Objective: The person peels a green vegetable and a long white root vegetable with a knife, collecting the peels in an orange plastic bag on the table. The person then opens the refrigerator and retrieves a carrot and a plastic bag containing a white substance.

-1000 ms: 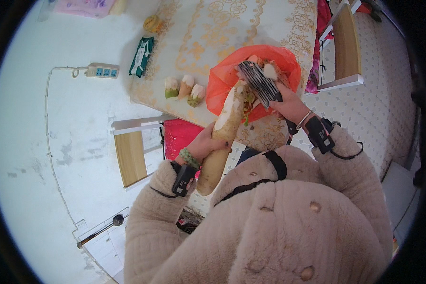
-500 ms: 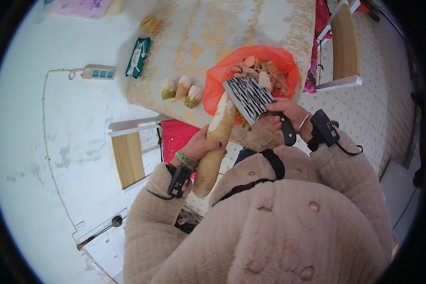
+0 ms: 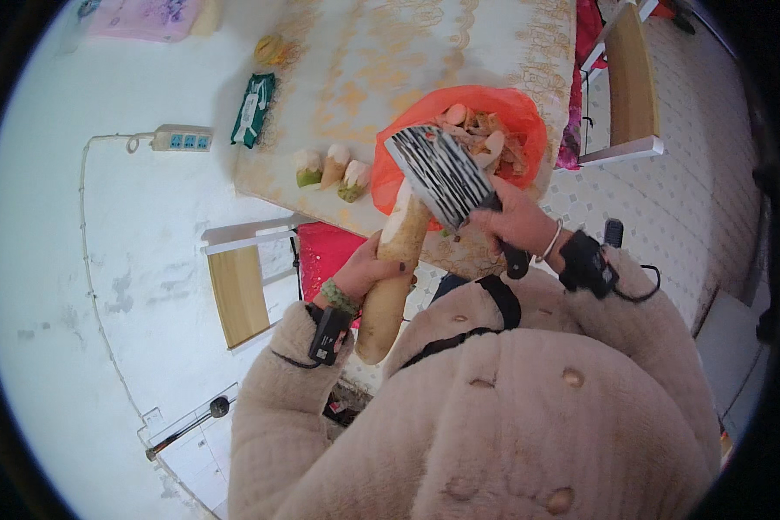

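My left hand (image 3: 373, 267) is wrapped around a long daikon radish (image 3: 386, 308), tilted with its far end toward the table. Its upper part is peeled white; the rest keeps brownish skin. My right hand (image 3: 520, 221) grips the black handle of a cleaver (image 3: 442, 173), whose broad blade has a black-and-silver streaked pattern. The blade is over the near left part of an open red plastic bag (image 3: 529, 108), beside the radish's peeled end. Peelings (image 3: 494, 130) and pale pieces lie in the bag. Several fingers of my right hand are hidden.
Three cut radish ends (image 3: 334, 165), some green, stand on the patterned tablecloth (image 3: 364, 87) left of the bag. A green packet (image 3: 253, 108) and a yellow roll (image 3: 270, 49) lie along the wall side. Chairs (image 3: 238, 295) flank the table; a power strip (image 3: 182, 139) is on the wall.
My right hand has turned the cleaver and shifted its blade slightly left and up, and a peeling now shows by the blade over the bag. The left hand and radish have barely moved.
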Motion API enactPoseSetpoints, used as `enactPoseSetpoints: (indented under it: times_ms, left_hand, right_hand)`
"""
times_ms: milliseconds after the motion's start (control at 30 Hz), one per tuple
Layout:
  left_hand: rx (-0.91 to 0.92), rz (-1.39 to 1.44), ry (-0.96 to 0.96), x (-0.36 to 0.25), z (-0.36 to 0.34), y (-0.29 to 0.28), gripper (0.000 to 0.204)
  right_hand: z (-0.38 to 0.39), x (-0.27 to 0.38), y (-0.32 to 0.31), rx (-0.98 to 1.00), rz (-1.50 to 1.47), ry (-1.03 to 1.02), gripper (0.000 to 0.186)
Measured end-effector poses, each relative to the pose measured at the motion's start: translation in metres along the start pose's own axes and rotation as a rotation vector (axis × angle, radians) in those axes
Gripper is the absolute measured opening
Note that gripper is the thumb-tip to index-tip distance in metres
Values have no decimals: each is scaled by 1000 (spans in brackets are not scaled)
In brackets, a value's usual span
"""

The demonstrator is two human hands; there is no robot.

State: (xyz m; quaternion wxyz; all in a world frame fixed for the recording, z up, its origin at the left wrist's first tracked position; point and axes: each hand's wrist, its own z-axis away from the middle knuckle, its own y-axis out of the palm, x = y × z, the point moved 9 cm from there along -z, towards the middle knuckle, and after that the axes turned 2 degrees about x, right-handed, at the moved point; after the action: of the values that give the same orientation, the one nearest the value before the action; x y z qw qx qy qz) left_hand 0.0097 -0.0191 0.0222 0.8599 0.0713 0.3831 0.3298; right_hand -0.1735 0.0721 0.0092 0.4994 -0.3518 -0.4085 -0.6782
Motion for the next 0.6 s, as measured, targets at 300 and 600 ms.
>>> enactPoseSetpoints:
  times_ms: [300,600]
  left_hand:
    - [57,-58,36,-2,-12,9,75]
    - [87,-108,17,3,-6,23,74]
  right_hand:
    - [48,61,62,-263,1292,-837,33]
    - [37,52,40,-300,1373,-691,35]
